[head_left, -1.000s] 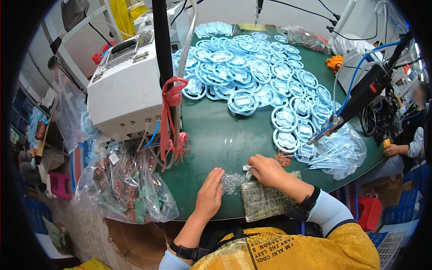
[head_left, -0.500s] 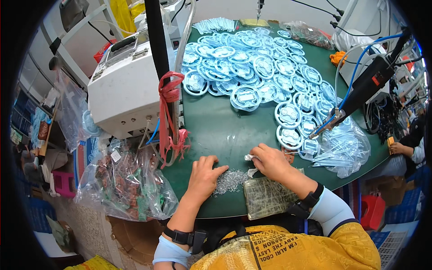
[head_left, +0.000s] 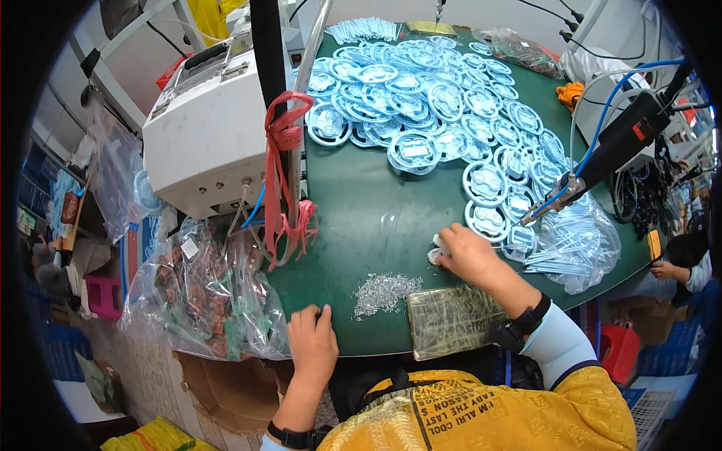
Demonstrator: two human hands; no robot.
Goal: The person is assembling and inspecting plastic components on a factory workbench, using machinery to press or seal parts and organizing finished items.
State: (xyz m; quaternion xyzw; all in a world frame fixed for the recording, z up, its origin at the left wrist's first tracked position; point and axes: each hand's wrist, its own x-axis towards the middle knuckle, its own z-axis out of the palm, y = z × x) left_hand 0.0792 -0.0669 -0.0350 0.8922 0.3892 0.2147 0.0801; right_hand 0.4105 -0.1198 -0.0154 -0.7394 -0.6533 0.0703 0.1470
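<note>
A loose pile of small silvery screws (head_left: pixel 385 293) lies on the green table (head_left: pixel 361 225) in front of me. My right hand (head_left: pixel 470 257), beyond the pile to the right, pinches a crumpled white scrap of thin plastic or paper (head_left: pixel 435 250). Below that hand rests a flat block wrapped in yellowish tape (head_left: pixel 455 323). My left hand (head_left: pixel 313 342) is at the table's near edge, left of the screws, with its fingers curled. A dark spot shows at its fingertips, too small to make out.
Light-blue plastic steering wheels (head_left: pixel 414 150) cover the far table. A black electric screwdriver (head_left: pixel 617 143) hangs at right, above a bag of thin white sticks (head_left: pixel 575 248). At left stand a white machine (head_left: pixel 199 135), a post with red ribbon (head_left: pixel 282 143), and a bag of circuit boards (head_left: pixel 210 293).
My left hand has drawn back from the screws to the table's near edge. My right hand has moved slightly away from the pile with the white scrap. Another white scrap beside the screws is gone.
</note>
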